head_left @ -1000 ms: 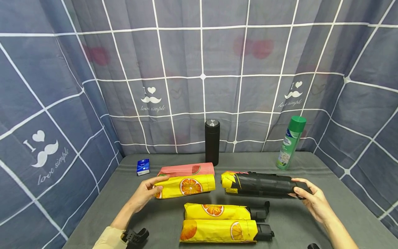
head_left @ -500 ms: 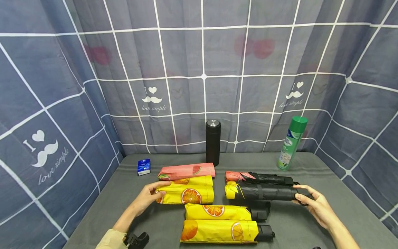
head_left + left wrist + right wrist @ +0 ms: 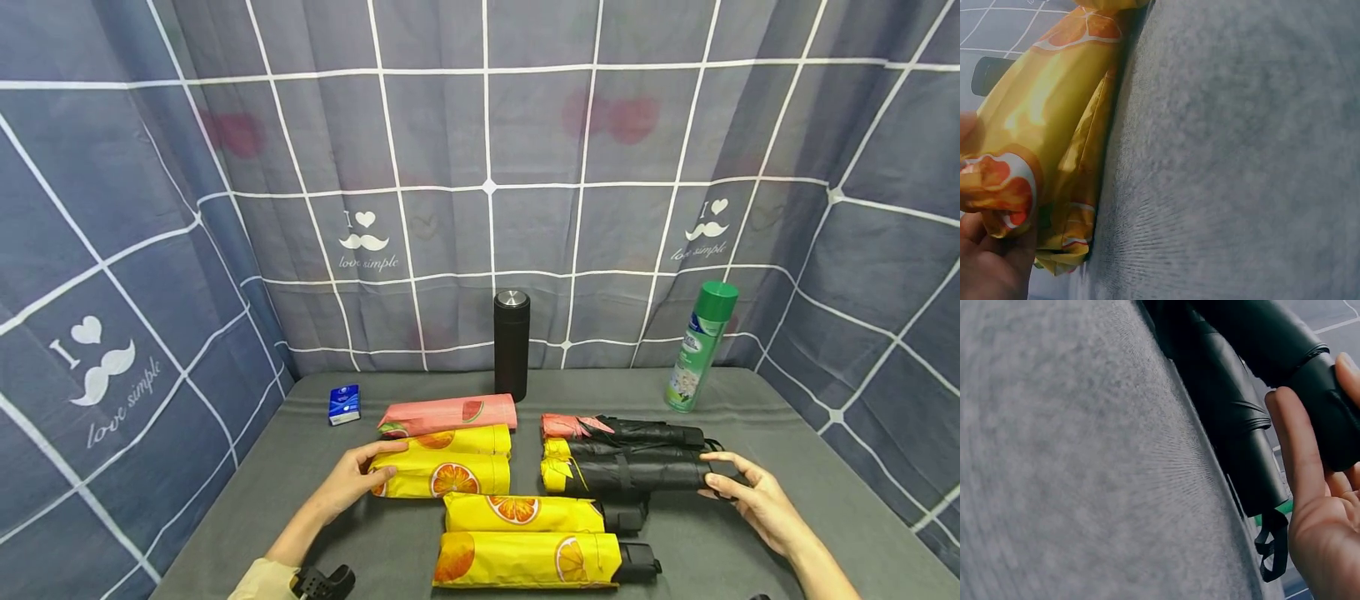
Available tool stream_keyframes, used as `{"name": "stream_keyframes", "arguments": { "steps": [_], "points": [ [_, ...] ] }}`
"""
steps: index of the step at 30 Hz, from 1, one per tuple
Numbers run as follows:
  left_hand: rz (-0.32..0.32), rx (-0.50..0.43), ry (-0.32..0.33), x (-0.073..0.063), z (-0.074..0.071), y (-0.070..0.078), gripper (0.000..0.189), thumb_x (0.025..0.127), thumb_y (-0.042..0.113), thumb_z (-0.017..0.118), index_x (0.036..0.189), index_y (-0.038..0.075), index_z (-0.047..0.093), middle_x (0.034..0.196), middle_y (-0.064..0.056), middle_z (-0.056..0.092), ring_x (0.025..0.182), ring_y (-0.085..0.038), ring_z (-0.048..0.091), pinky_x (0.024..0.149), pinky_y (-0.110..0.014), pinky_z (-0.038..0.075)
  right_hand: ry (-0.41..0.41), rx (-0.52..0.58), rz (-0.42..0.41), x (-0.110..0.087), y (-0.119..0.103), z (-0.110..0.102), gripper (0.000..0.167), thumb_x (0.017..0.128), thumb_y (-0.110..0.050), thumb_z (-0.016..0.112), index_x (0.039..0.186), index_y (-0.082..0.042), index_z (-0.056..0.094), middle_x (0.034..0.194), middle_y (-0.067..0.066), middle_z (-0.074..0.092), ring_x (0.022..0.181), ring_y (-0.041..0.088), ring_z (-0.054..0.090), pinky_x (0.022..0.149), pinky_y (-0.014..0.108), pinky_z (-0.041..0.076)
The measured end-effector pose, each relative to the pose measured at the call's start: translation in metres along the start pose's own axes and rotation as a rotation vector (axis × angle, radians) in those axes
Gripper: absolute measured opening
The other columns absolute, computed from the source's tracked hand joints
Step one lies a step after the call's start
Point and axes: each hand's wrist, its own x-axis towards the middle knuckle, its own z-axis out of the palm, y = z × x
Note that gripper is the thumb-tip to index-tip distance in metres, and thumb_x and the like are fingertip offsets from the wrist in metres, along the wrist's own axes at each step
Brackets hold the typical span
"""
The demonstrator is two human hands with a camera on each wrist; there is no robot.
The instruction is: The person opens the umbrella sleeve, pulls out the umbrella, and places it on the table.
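My left hand pinches the left end of a yellow umbrella cover printed with orange slices. Directly behind it lies a second yellow cover, then a pink watermelon-print cover. On the right, my right hand grips the handle end of a folded black umbrella with a yellow tip. Behind that umbrella are another yellow-tipped one and a pink-tipped one. In the right wrist view, thumb and fingers surround the black handle; a neighbouring umbrella with a wrist strap lies below.
Two umbrellas in yellow covers, one behind the other, lie at the front middle. A black thermos stands at the back, a green spray can at back right. A small blue packet lies at left.
Both hands have come towards the front, the left with the yellow cover, the right with the black umbrella. The second yellow cover and the umbrellas behind now show more.
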Motion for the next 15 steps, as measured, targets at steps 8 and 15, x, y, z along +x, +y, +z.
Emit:
{"name": "stream_keyframes", "arguments": {
  "steps": [8,15],
  "points": [
    [0.069,0.052,-0.017,0.002,-0.001,0.001,0.037,0.092,-0.002,0.057,0.128,-0.01,0.051,0.124,-0.031,0.052,0.107,-0.028,0.057,0.084,-0.025,0.048,-0.02,-0.155,0.115,0.001,-0.001,-0.008,0.032,0.096,-0.003,0.05,0.126,-0.011,0.057,0.115,-0.006,0.056,0.097,0.016,0.061,0.079,0.03,0.05],
    [0.206,0.112,-0.005,0.008,0.01,0.023,0.049,0.087,-0.011,0.056,0.134,-0.001,0.049,0.13,-0.021,0.05,0.117,-0.033,0.049,0.094,-0.036,0.044,0.078,-0.52,0.13,0.003,-0.001,-0.008,0.036,0.09,-0.014,0.064,0.122,0.001,0.058,0.117,-0.004,0.058,0.104,-0.007,0.045,0.079,0.023,0.044]
  ]
}}
